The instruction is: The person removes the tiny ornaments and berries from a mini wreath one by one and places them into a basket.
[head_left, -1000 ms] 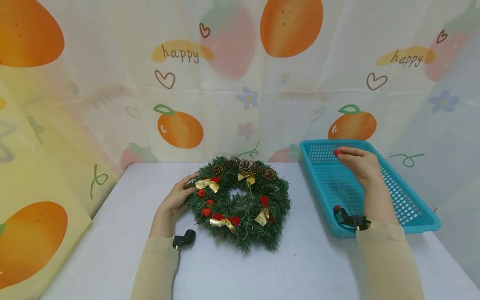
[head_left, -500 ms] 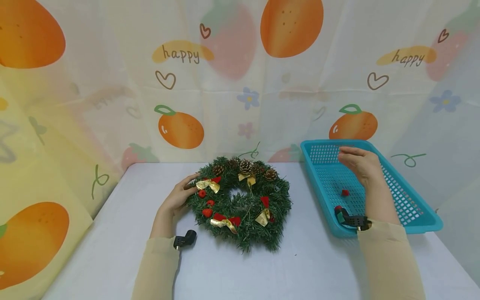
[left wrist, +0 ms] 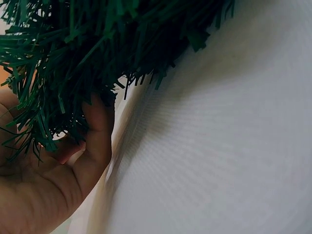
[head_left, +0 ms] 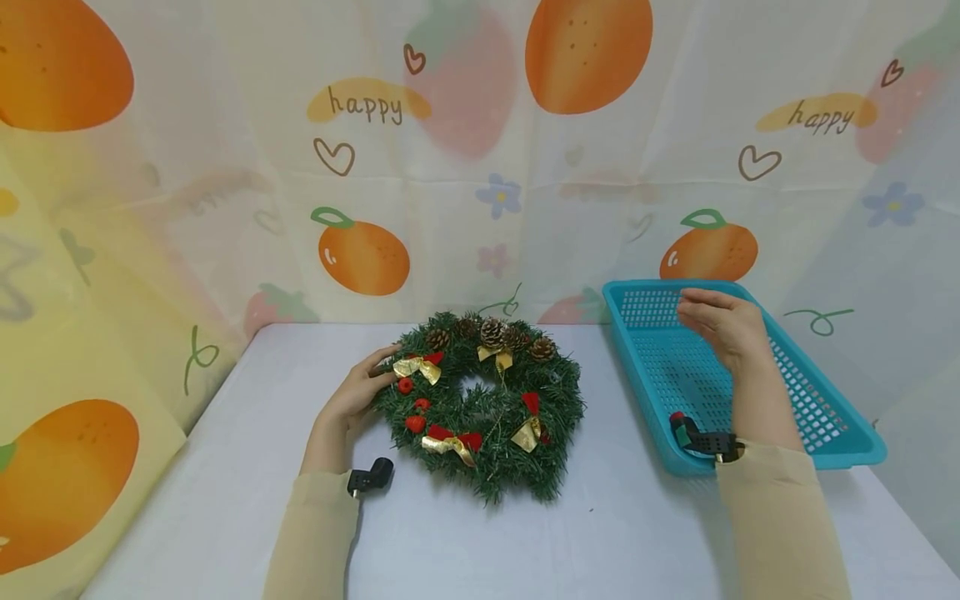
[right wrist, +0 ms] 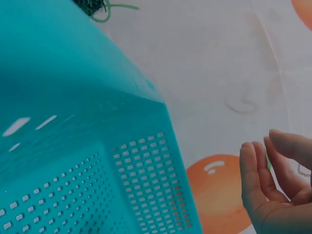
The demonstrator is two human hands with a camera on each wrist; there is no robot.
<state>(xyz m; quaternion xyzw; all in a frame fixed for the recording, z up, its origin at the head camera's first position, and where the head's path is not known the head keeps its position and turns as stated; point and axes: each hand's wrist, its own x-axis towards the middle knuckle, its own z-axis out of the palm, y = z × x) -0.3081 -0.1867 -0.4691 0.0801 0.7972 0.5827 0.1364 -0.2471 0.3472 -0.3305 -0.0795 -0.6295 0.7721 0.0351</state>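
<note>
My left hand [head_left: 351, 398] grips the left edge of a green Christmas wreath [head_left: 551, 454] lying on the table. In the left wrist view its fingers [left wrist: 100, 131] curl into the dark green needles [left wrist: 97, 44]. Gold-and-red bows [head_left: 448, 442], pinecones [head_left: 492, 332] and red berry-like ornaments [head_left: 415, 423] decorate the wreath. Above the blue plastic basket [head_left: 628, 367], my right hand [head_left: 726, 330] hangs with relaxed fingers and holds nothing. The right wrist view shows a gap between its thumb and fingers [right wrist: 248, 170]. The small red ornament dropped into the basket is out of sight.
The basket stands at the right of the white-covered table [head_left: 525, 550], against a fruit-print cloth backdrop [head_left: 465, 225]. Its perforated walls rise around the space below my right hand. A small red-and-green patch [head_left: 679, 425] shows beside the right wrist camera.
My right hand let go of a small red ornament, which fell into the basket and is no longer visible. The left hand and the wreath have stayed in place.
</note>
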